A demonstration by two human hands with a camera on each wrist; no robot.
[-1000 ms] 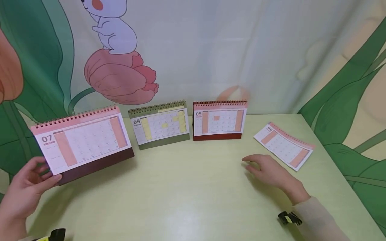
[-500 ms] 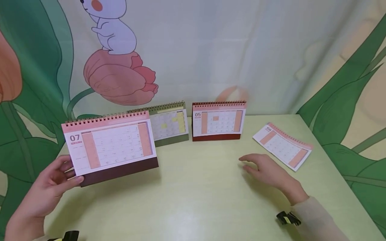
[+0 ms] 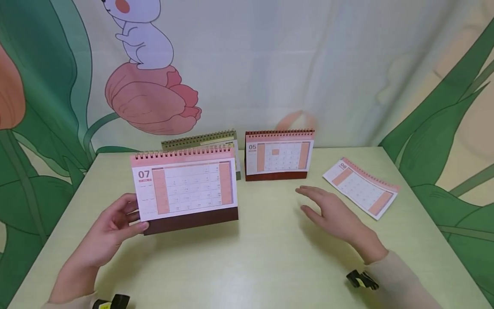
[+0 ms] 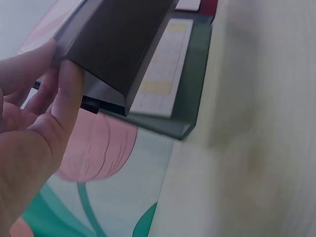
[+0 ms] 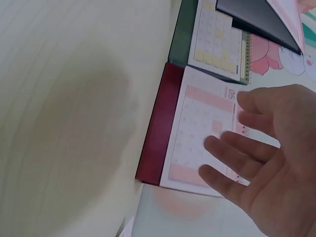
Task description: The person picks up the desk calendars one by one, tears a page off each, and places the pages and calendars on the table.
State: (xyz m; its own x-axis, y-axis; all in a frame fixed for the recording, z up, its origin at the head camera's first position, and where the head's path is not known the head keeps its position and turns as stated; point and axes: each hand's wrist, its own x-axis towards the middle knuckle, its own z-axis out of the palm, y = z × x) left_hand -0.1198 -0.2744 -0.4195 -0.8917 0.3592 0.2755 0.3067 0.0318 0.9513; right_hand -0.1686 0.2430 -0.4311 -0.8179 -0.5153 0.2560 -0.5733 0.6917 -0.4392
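Note:
My left hand (image 3: 115, 227) pinches the lower left corner of a desk calendar (image 3: 189, 189) marked 07, its thumb on the front and its fingers behind. The calendar has a pink top strip, a spiral binding and a dark maroon base; it is lifted over the table. In the left wrist view its dark stand (image 4: 123, 44) shows from below. My right hand (image 3: 332, 214) hovers over the table with fingers apart and holds nothing. It is nearest to the red-based desk calendar (image 3: 278, 156) marked 05 and a calendar pad (image 3: 360, 186) marked 08 lying flat.
Behind the held calendar stands a green desk calendar (image 3: 200, 138), mostly hidden in the head view; its yellow-marked page (image 5: 217, 39) shows in the right wrist view. The pale table (image 3: 247, 266) ends at a printed curtain (image 3: 239, 77) at the back.
The left hand has carried the 07 calendar rightward, so it now covers most of the green calendar. The right hand has shifted slightly left and spread its fingers.

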